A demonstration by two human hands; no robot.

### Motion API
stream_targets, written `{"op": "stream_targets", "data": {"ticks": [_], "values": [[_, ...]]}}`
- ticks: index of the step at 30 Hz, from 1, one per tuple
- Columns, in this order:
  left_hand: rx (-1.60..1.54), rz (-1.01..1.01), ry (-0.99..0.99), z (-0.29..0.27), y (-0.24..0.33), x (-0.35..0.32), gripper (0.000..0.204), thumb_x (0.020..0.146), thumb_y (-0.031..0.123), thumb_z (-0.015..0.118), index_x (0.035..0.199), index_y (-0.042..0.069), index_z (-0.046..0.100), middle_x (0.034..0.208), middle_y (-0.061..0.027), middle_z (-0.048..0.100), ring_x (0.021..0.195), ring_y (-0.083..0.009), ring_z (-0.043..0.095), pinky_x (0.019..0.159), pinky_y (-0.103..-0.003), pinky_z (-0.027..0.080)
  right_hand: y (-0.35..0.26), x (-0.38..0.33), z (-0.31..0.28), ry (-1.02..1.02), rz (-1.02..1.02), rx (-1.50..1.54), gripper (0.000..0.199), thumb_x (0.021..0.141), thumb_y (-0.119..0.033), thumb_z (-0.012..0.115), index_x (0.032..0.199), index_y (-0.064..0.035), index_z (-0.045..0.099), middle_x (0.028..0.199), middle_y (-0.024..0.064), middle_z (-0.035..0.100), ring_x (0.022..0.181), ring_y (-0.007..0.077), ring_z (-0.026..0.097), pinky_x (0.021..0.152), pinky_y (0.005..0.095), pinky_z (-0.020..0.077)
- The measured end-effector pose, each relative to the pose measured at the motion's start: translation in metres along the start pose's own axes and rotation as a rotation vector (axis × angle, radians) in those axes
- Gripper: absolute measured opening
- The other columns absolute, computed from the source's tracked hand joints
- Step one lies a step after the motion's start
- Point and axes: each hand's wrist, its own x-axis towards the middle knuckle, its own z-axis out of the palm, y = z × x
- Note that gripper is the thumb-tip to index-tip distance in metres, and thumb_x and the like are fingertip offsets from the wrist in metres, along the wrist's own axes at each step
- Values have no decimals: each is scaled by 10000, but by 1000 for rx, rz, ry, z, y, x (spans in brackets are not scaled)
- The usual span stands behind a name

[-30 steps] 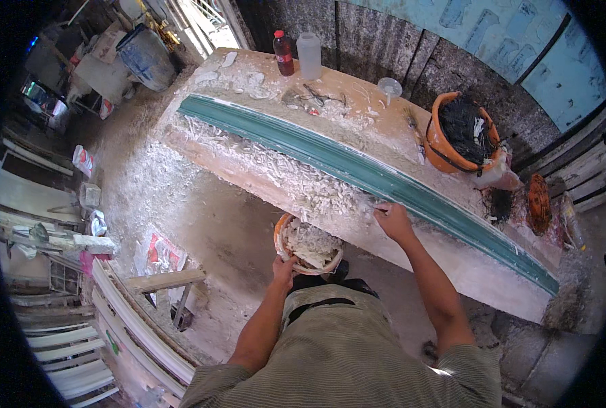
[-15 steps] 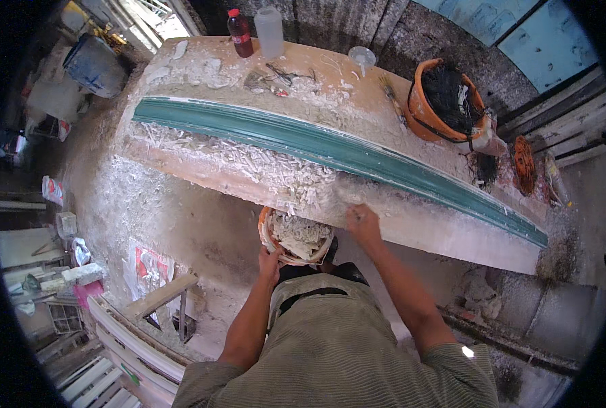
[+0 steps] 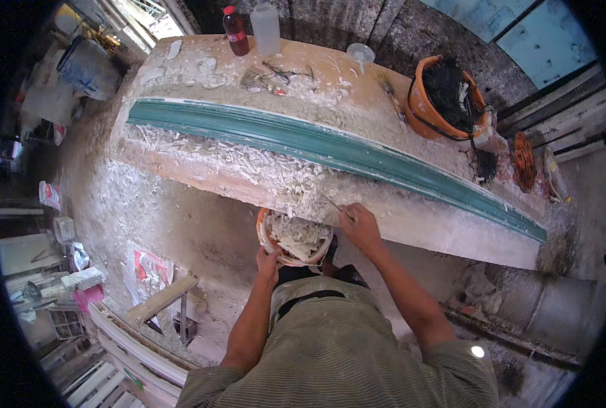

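My left hand (image 3: 267, 261) is closed on the rim of an orange-and-white bucket (image 3: 263, 231) under the table's front edge. Broken white plaster scraps (image 3: 297, 236) fill the bucket nearly to its rim. At the same edge, just right of the bucket, my right hand (image 3: 359, 223) is closed around a thin-handled scraping tool (image 3: 331, 202). Its far end touches a heap of white scraps (image 3: 304, 194) on the tabletop, and its exact shape is unclear. Behind the heap, a long green moulding form (image 3: 296, 141) lies across the table.
On the dusty table (image 3: 452, 228) stand a bottle of red liquid (image 3: 236, 34), a translucent jug (image 3: 266, 30) and an orange bucket (image 3: 422, 112) with dark material inside. A brush (image 3: 388, 94) lies beside that bucket. To the left, a wooden trestle (image 3: 163, 299) stands on the littered floor.
My right hand has shifted slightly left, and the tool, blurred before, now shows against the scraps. My left hand stays on the bucket. The whole view has shifted slightly.
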Motion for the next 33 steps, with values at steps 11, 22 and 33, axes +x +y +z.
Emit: {"op": "stream_targets", "data": {"ticks": [11,22,33], "values": [[45,-55,48,-22,2,0,382,844,3,687,1207,22,570,1107,-112,664,968,-243,685,801,-378,599,24,65,-13,-408,133,-267,213,887,-173,708,1096,-136,721,1074,98,648,780,305,682,633,423,556],[-21,-66,84,-38,14,-8,467,857,25,675,1292,66,511,1206,-108,637,1036,-256,674,784,-423,612,5,51,-55,-96,-106,-47,130,849,-101,754,962,-39,740,881,147,649,787,327,683,663,402,549],[94,-81,83,-26,24,7,414,881,32,689,1258,40,519,1176,-129,652,985,-261,698,734,-410,631,14,61,-43,-221,-85,-119,123,857,-130,751,953,-53,749,950,136,670,838,332,675,727,413,541]]}}
